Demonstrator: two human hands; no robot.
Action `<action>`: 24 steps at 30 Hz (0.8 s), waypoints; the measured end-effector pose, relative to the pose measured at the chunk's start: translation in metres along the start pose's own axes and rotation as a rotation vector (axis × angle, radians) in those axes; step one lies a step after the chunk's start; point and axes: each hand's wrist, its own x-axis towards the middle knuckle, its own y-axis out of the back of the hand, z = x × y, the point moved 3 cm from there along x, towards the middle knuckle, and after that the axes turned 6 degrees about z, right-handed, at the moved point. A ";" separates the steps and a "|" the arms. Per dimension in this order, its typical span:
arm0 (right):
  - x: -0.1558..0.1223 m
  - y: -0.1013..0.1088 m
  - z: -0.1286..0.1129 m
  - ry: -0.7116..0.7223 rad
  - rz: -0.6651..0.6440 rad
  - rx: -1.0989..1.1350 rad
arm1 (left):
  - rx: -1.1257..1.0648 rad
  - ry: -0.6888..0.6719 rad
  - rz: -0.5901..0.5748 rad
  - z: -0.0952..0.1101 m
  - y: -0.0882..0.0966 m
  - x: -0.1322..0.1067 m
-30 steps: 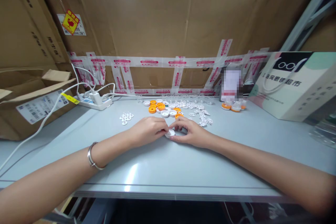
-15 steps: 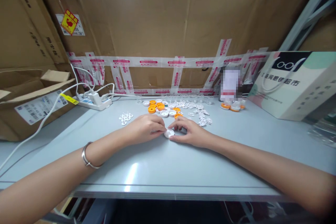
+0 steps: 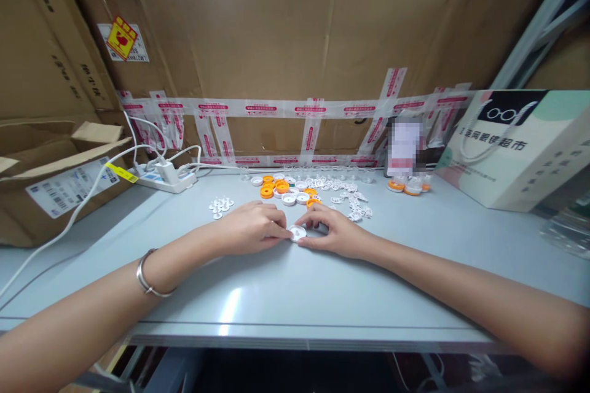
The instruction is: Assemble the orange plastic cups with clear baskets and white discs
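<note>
Taking the white cap on the table as the clock's centre, an open carton stands toward ten o'clock at the far left, a white cable looping before it. A power strip with plugs sits nearer along that line, and a cluster of small white parts lies nearer again. At nine o'clock is the person's left hand, a bangle on its wrist; its fingertips are bunched narrowly at the cap's left rim, and whether they hold anything cannot be told. At twelve lie orange and white caps, with a big taped cardboard panel rising behind. White flat pieces spread toward one and two. The right hand, at three, curves its thumb and index finger round the cap and holds it on the table. Toward two stand clear-and-orange pieces, then a paper bag and a metal post farther right.

Compared with a second ago, the left fingers have drawn from over the cap toward nine, baring more of its inside; the bangle has shifted likewise, while the right hand keeps its place.
</note>
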 end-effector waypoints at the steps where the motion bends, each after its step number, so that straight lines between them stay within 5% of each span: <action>1: 0.000 0.000 0.000 -0.002 -0.001 0.002 | 0.009 -0.003 -0.003 0.000 0.000 0.000; 9: 0.000 0.000 0.000 -0.003 0.006 -0.012 | -0.089 0.023 0.005 0.001 -0.002 0.003; 16: 0.001 -0.001 0.000 -0.011 -0.009 -0.030 | -0.266 0.267 0.133 -0.035 0.016 -0.004; 24: 0.001 0.000 0.001 -0.002 -0.010 -0.044 | -0.398 0.353 -0.104 -0.048 0.003 -0.009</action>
